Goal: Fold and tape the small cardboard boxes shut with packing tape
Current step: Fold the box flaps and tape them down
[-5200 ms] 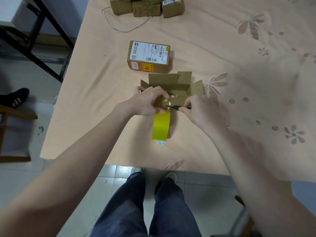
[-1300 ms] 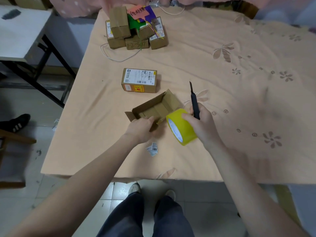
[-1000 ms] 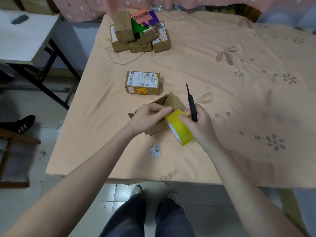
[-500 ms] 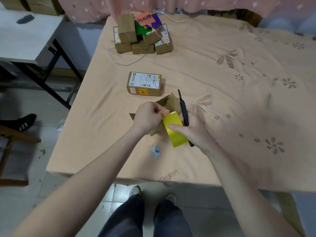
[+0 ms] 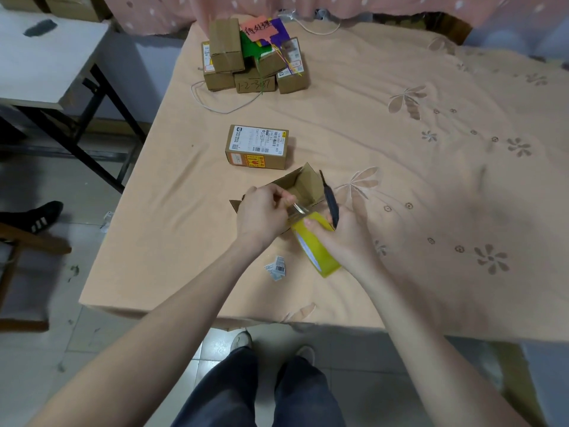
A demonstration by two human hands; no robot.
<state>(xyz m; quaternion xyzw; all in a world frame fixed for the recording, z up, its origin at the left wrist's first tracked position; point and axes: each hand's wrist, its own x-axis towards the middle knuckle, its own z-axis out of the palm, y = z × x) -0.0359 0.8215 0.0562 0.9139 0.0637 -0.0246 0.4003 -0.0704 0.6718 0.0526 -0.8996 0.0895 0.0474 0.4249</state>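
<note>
Just in front of the shut brown cardboard box with the white label (image 5: 258,147), your open brown cardboard box (image 5: 295,192) lies tipped on the peach cloth of the bench (image 5: 172,211). Your left hand (image 5: 264,212) pinches the loose end of the tape over that open box. Your right hand (image 5: 341,234) is curled round the yellow roll of packing tape (image 5: 317,251) and also holds a thin black cutter (image 5: 331,200), which points up and away from you.

You look to be at the start of taping: the end is peeled, but no tape lies on the box yet. The flaps of the open box stand up, so I think you must fold them flat first, then pull out more tape and press it along the seam. Mind the cutter while you pull.

Inside the open box I can see only bare cardboard. Your left hand hides part of it, so I cannot tell if something is in there.

Far behind the labelled box sits a heap of small brown boxes (image 5: 252,60) with coloured paper on top. They look shut.
</note>
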